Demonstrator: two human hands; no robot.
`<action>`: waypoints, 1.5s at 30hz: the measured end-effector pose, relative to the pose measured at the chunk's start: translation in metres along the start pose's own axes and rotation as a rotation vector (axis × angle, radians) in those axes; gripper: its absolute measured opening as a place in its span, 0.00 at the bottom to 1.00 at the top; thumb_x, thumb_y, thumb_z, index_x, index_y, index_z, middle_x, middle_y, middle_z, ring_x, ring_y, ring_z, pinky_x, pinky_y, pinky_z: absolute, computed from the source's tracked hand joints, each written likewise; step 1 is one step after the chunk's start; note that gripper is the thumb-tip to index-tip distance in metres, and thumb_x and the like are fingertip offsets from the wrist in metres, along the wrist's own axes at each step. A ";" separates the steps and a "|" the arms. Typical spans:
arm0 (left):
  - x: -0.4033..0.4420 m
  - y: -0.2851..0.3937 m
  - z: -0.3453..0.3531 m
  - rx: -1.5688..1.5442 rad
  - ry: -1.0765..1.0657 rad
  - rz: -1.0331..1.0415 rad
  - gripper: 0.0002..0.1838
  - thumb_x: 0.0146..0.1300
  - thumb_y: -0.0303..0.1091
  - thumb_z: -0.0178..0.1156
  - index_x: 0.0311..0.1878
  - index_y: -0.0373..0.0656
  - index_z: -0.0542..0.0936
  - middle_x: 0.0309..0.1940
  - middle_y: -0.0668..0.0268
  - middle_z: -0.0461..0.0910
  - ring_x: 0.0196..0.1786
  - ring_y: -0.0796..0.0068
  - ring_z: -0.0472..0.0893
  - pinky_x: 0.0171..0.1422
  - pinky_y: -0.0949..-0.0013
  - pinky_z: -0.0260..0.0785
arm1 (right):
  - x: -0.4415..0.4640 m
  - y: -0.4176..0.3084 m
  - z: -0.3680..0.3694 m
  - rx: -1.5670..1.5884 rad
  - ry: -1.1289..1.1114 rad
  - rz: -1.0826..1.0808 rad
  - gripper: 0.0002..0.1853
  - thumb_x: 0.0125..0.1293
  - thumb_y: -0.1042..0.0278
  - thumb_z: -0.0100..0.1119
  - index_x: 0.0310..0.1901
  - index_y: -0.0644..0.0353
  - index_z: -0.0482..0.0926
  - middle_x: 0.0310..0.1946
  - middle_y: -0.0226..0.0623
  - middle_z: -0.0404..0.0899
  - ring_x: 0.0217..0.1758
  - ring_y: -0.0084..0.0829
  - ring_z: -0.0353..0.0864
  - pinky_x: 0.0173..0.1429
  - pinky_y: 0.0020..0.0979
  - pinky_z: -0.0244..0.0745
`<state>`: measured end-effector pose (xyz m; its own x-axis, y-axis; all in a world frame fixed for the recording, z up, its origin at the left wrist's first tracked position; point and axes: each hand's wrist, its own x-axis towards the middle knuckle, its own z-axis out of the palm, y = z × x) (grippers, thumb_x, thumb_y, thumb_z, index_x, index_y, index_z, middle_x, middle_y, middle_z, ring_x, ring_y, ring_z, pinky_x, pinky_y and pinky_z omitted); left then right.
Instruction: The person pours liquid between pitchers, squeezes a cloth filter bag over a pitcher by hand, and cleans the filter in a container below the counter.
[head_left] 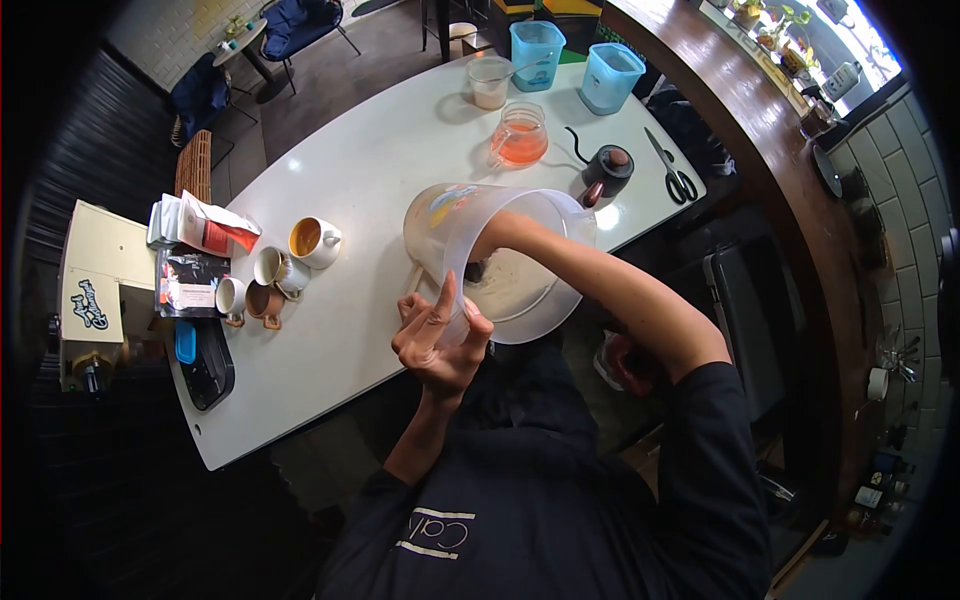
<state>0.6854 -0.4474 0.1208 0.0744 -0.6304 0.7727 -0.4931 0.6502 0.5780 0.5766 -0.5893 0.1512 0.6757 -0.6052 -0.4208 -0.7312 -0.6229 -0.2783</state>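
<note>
A large translucent plastic container (428, 225) lies tipped toward me at the front edge of the white table, its round mouth facing me. My left hand (440, 345) grips the near left part of its rim, with the thumb and a finger on the lip. Through the mouth reaches my right arm, so my right hand (492, 238) is inside, and its fingers are hidden behind the wrist and the container's wall. Pale powder (505, 285) lies in the container below the hand. Something small and dark shows beside the powder, too unclear to name.
On the white table (350, 180), a glass jug (520, 145) of orange-red liquid, a black kettle (608, 172), scissors (675, 175) and blue tubs (610, 80) stand beyond the container. Several cups, including a white mug (315, 243), pouches (205, 225) and a black scale (208, 370) are left.
</note>
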 end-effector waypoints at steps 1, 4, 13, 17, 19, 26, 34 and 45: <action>0.000 -0.001 0.000 0.001 0.000 -0.002 0.22 0.50 0.22 0.61 0.52 0.30 0.80 0.15 0.70 0.68 0.21 0.79 0.64 0.37 0.73 0.62 | 0.009 0.009 0.012 0.000 -0.002 -0.001 0.21 0.53 0.72 0.61 0.51 0.60 0.80 0.53 0.44 0.78 0.53 0.39 0.80 0.48 0.36 0.79; 0.000 -0.004 -0.002 -0.008 0.029 -0.061 0.24 0.47 0.25 0.64 0.52 0.34 0.81 0.16 0.69 0.73 0.19 0.76 0.66 0.38 0.71 0.62 | 0.034 0.027 0.052 0.001 0.305 0.073 0.20 0.55 0.68 0.61 0.51 0.59 0.80 0.56 0.46 0.75 0.61 0.43 0.74 0.52 0.41 0.78; 0.004 -0.008 -0.004 -0.033 0.026 -0.059 0.23 0.49 0.23 0.61 0.52 0.28 0.80 0.14 0.72 0.65 0.21 0.80 0.64 0.36 0.74 0.63 | 0.068 0.019 0.109 -0.114 0.424 0.074 0.22 0.61 0.64 0.55 0.58 0.43 0.76 0.56 0.58 0.72 0.54 0.60 0.75 0.50 0.59 0.73; 0.004 -0.005 -0.003 -0.037 -0.002 -0.033 0.23 0.48 0.24 0.62 0.51 0.32 0.81 0.15 0.72 0.68 0.21 0.78 0.65 0.38 0.73 0.62 | 0.072 0.039 0.105 0.023 0.570 -0.261 0.18 0.58 0.67 0.57 0.52 0.52 0.79 0.47 0.50 0.80 0.51 0.52 0.79 0.52 0.49 0.74; 0.004 -0.004 -0.001 -0.033 -0.012 0.004 0.22 0.49 0.22 0.62 0.50 0.30 0.81 0.14 0.73 0.63 0.21 0.80 0.64 0.36 0.73 0.61 | 0.010 0.004 0.035 -0.097 0.394 -0.038 0.15 0.56 0.70 0.58 0.46 0.58 0.81 0.38 0.42 0.84 0.51 0.46 0.79 0.51 0.40 0.75; 0.008 -0.009 -0.004 -0.062 -0.018 -0.042 0.22 0.49 0.22 0.62 0.51 0.32 0.82 0.14 0.74 0.63 0.22 0.80 0.64 0.36 0.74 0.61 | 0.038 0.013 0.072 -0.028 0.370 -0.047 0.25 0.56 0.66 0.59 0.59 0.52 0.74 0.60 0.53 0.69 0.54 0.58 0.75 0.58 0.55 0.72; 0.001 -0.010 -0.002 -0.061 0.009 -0.051 0.22 0.47 0.25 0.63 0.50 0.33 0.82 0.14 0.73 0.65 0.23 0.81 0.64 0.31 0.75 0.60 | 0.083 0.032 0.125 -0.026 0.478 0.080 0.28 0.55 0.65 0.62 0.61 0.54 0.72 0.61 0.58 0.66 0.56 0.56 0.75 0.48 0.52 0.79; 0.009 0.000 0.003 -0.018 -0.018 -0.028 0.22 0.43 0.25 0.62 0.46 0.35 0.84 0.14 0.72 0.66 0.22 0.81 0.62 0.37 0.74 0.61 | 0.062 0.043 0.094 -0.078 0.625 -0.027 0.33 0.42 0.57 0.71 0.53 0.57 0.76 0.54 0.49 0.73 0.59 0.46 0.72 0.60 0.45 0.71</action>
<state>0.6838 -0.4544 0.1274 0.0723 -0.6560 0.7513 -0.4757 0.6394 0.6041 0.5780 -0.6072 0.0316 0.6385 -0.7493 0.1758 -0.7199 -0.6622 -0.2079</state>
